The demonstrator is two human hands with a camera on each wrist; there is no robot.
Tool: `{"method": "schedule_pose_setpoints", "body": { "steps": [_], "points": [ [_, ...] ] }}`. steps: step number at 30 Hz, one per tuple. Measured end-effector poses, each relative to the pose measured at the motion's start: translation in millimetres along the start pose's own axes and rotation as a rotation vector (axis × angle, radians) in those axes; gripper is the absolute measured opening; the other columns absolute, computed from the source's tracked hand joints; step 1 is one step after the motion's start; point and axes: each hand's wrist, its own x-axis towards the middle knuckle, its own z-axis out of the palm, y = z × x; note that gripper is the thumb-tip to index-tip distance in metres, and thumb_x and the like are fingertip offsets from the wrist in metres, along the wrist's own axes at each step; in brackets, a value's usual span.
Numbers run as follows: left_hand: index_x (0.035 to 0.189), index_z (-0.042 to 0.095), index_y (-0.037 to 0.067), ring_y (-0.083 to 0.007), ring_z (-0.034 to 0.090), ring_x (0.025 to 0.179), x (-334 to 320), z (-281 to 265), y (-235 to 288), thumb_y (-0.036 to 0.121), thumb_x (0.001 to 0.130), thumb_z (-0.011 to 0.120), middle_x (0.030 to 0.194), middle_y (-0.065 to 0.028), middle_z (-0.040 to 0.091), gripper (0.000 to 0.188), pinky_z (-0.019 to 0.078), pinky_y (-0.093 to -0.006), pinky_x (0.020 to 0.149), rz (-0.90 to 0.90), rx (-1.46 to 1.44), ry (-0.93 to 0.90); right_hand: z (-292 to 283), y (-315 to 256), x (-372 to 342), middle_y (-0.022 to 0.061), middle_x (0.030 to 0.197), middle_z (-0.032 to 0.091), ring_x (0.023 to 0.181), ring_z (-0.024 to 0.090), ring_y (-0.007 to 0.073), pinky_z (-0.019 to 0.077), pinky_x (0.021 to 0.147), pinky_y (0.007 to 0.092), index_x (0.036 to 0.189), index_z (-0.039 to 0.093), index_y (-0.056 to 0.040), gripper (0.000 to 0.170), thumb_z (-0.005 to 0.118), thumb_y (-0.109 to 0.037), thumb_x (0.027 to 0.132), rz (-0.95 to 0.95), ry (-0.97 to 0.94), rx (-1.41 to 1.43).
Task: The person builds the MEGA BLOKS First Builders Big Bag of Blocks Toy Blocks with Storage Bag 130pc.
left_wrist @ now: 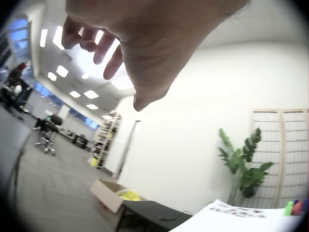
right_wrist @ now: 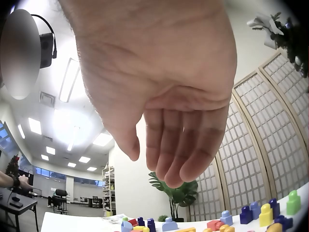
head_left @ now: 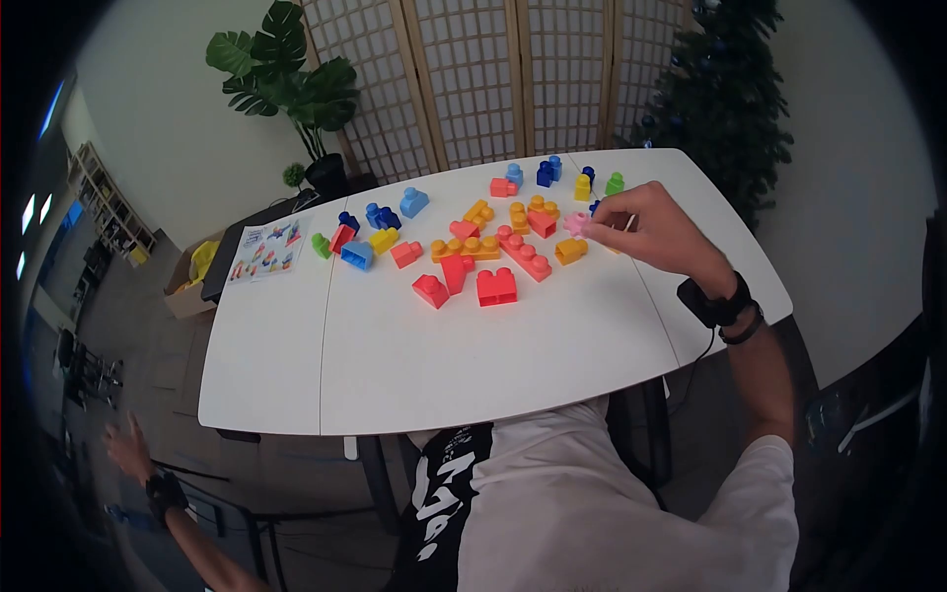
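Zero blocks visible between thumb and fingers of the right hand (head_left: 656, 232); grip slack. Pink block (head_left: 576, 225) just beside the fingertips; contact cannot be told. Risk: an off-centre pinch could skid it, or a low sweep topple the upright yellow block (head_left: 582, 188); likely cause, crowding. Left hand (head_left: 128, 450) empty, beyond the table (head_left: 473, 365).

Plant (head_left: 333, 94), folding screen (head_left: 469, 79), perhaps Christmas tree (head_left: 712, 109)
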Motion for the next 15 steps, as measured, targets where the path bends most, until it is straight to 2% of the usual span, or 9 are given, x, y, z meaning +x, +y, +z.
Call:
{"method": "schedule_pose_setpoints", "body": {
  "steps": [1, 3, 5, 7, 8, 10, 11, 13, 15],
  "points": [
    [0.133, 0.064, 0.004, -0.0474, 0.064, 0.117, 9, -21, 39, 0.064, 0.103, 0.061, 0.129, -0.0231, 0.063, 0.067, 0.053, -0.0576, 0.093, 0.077, -0.116, 0.088, 7, 2, 7, 0.0074, 0.082, 0.078, 0.072, 0.071, 0.0133, 0.0552, 0.069, 0.0273, 0.096, 0.081, -0.0003, 0.022, 0.079, -0.022, 0.098, 0.004, -0.054, -0.007],
    [0.132, 0.064, 0.003, -0.0466, 0.066, 0.113, 27, -57, 112, 0.056, 0.102, 0.068, 0.124, -0.0205, 0.065, 0.061, 0.0529, -0.0558, 0.092, 0.238, -0.369, 0.084, 31, 18, 20, 0.0083, 0.084, 0.079, 0.072, 0.071, 0.0148, 0.0554, 0.069, 0.028, 0.097, 0.081, -0.0003, 0.02, 0.079, -0.021, 0.097, -0.034, -0.116, 0.004],
    [0.126, 0.066, 0.002, -0.041, 0.066, 0.117, 12, -143, 202, 0.041, 0.098, 0.079, 0.128, -0.0172, 0.066, 0.05, 0.0539, -0.05, 0.094, 0.358, -0.52, -0.01, 47, 16, 28, 0.0104, 0.087, 0.078, 0.075, 0.073, 0.0182, 0.0568, 0.074, 0.0297, 0.097, 0.08, -0.0008, 0.019, 0.078, -0.02, 0.097, -0.075, -0.202, 0.013],
    [0.116, 0.068, 0.003, -0.038, 0.069, 0.109, -6, -178, 269, 0.035, 0.094, 0.082, 0.119, -0.0147, 0.068, 0.042, 0.0546, -0.0472, 0.087, 0.573, -0.803, -0.006, 72, 21, 37, 0.0119, 0.09, 0.078, 0.081, 0.074, 0.0214, 0.0574, 0.078, 0.0328, 0.1, 0.079, 0.0001, 0.023, 0.076, -0.022, 0.098, -0.059, -0.28, -0.001],
    [0.115, 0.068, 0.004, -0.0355, 0.069, 0.105, -26, -217, 305, 0.032, 0.092, 0.084, 0.116, -0.0142, 0.069, 0.04, 0.0552, -0.0454, 0.085, 0.632, -0.883, -0.107, 86, 26, 41, 0.0134, 0.093, 0.078, 0.087, 0.075, 0.0246, 0.0581, 0.082, 0.036, 0.104, 0.078, 0.0009, 0.026, 0.074, -0.025, 0.099, -0.043, -0.355, -0.015],
    [0.113, 0.07, 0.004, -0.0296, 0.07, 0.092, -58, -273, 362, 0.025, 0.088, 0.088, 0.109, -0.0125, 0.072, 0.038, 0.0565, -0.0407, 0.078, 0.831, -1.079, -0.348, 119, 33, 39, 0.0174, 0.1, 0.076, 0.095, 0.073, 0.03, 0.0572, 0.085, 0.0407, 0.107, 0.075, 0.0033, 0.031, 0.073, -0.026, 0.099, -0.064, -0.29, -0.041],
    [0.113, 0.071, 0.004, -0.0279, 0.069, 0.089, -75, -280, 386, 0.023, 0.086, 0.09, 0.11, -0.0117, 0.073, 0.038, 0.0574, -0.0391, 0.078, 0.98, -1.157, -0.316, 134, 35, 38, 0.0213, 0.106, 0.074, 0.103, 0.071, 0.0354, 0.0563, 0.089, 0.0455, 0.11, 0.071, 0.0056, 0.036, 0.071, -0.028, 0.099, -0.087, -0.221, -0.061],
    [0.114, 0.07, 0.004, -0.0319, 0.07, 0.099, -110, -310, 428, 0.025, 0.088, 0.088, 0.114, -0.0137, 0.072, 0.038, 0.0586, -0.0412, 0.085, 1.191, -1.241, -0.519, 152, 35, 47, 0.024, 0.115, 0.071, 0.11, 0.068, 0.0389, 0.0547, 0.093, 0.0477, 0.114, 0.068, 0.0066, 0.041, 0.07, -0.031, 0.099, -0.026, -0.32, -0.092],
    [0.126, 0.068, 0.006, -0.0353, 0.066, 0.123, -143, -319, 464, 0.027, 0.09, 0.088, 0.129, -0.0162, 0.07, 0.046, 0.0545, -0.0446, 0.105, 1.465, -1.244, -0.586, 161, 43, 48, 0.0284, 0.126, 0.066, 0.118, 0.065, 0.0435, 0.053, 0.099, 0.0498, 0.116, 0.064, 0.0082, 0.046, 0.072, -0.033, 0.098, -0.005, -0.41, -0.066]
  ]
}}
